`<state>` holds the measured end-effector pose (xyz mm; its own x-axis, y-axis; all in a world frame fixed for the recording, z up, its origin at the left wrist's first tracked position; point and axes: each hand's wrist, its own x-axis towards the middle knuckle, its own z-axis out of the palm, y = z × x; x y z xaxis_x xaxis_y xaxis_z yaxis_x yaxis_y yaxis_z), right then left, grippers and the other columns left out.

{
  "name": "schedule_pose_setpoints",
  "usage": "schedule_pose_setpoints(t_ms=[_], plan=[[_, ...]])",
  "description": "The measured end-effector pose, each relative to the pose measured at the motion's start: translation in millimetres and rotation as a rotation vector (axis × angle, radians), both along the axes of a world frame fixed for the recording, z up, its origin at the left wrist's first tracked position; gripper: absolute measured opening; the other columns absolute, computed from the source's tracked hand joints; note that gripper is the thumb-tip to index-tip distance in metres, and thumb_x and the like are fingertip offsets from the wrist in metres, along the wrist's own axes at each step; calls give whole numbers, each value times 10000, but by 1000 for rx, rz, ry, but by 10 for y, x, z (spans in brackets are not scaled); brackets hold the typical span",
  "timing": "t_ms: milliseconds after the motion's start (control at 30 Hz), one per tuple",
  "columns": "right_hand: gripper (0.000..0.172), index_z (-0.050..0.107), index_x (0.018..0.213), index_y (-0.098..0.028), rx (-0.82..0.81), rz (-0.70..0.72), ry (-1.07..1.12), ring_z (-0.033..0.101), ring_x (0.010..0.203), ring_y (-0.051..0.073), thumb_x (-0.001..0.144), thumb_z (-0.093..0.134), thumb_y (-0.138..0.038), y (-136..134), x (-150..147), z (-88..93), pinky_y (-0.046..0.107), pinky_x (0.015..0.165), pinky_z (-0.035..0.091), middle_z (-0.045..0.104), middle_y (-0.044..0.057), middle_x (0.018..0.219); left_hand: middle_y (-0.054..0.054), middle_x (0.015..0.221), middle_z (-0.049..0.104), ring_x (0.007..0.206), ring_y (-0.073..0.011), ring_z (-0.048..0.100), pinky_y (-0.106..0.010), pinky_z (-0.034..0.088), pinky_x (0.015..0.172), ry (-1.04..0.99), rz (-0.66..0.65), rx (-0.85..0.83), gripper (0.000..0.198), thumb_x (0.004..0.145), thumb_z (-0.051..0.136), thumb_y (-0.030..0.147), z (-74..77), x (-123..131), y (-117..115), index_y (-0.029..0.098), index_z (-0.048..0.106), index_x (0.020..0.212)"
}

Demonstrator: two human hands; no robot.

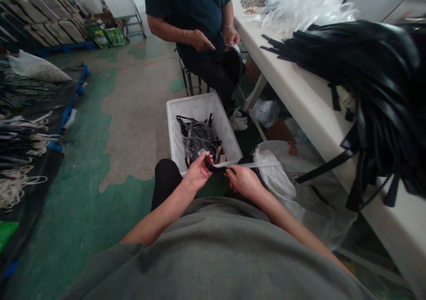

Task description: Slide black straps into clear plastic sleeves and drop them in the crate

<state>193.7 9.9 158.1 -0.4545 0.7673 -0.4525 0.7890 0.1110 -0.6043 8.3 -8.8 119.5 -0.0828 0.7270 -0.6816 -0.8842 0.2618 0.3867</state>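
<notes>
A seated person's left hand (197, 174) and right hand (242, 181) both pinch a curved black strap (214, 167) with a clear plastic strip over their lap, just above a white bin (173, 113) of black straps, beside a white surface (299, 96) piled with more

We record the strap (216, 167) held between the left hand (196, 174) and the right hand (244, 181) as black, with a clear film sleeve (253, 163). The crate (173, 127) is white; its contents (199, 139) are black and grey. The table (299, 96) is white, the straps (366, 82) piled on it black. The floor (100, 202) is green with bare beige patches. The co-worker's shirt (189, 2) is dark teal.
</notes>
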Motion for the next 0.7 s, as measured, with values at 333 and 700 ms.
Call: schedule_pose_setpoints(t_ms=[333,700], plan=[[386,586,790,-193,-86,-53,145,599,479,123,946,385,-484,-142,239,99,235,503,406,663,-1,637,-21,767,713,670,-93,639,-189,524,644,148,-53,102,67,831,668,198,102,-149,156,151,711,853],[341,595,857,-213,142,-61,203,606,586,144,964,365,-440,-136,170,186,251,598,393,645,-8,657,13,716,698,515,-33,533,-127,463,521,414,-97,399,163,688,784,124,447,-324,559,135,729,840]])
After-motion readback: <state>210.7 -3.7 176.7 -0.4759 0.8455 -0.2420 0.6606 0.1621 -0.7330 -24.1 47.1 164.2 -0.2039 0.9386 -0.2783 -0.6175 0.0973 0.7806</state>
